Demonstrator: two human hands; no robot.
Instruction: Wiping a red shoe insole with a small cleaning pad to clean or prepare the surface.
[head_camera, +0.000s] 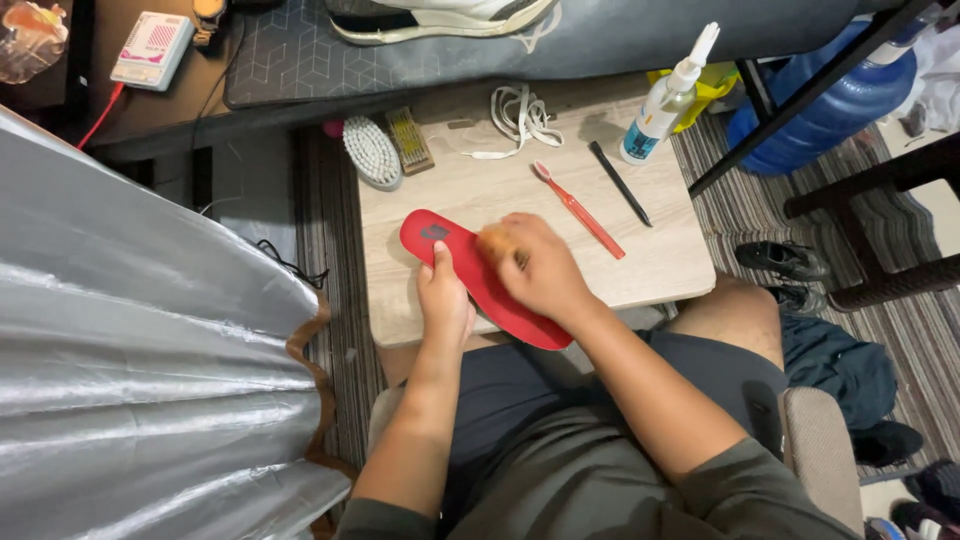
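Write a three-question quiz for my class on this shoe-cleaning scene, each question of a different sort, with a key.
1. True or false: the left hand presses down on the red insole.
2. Which lies nearest the red toothbrush? A) white brush B) black pen-like stick C) white laces
3. Fill in: the spray bottle stands on the small wooden ____.

Key: 1 true; the right hand rubs a blurred brownish object on the insole. 2 B. 3 table.
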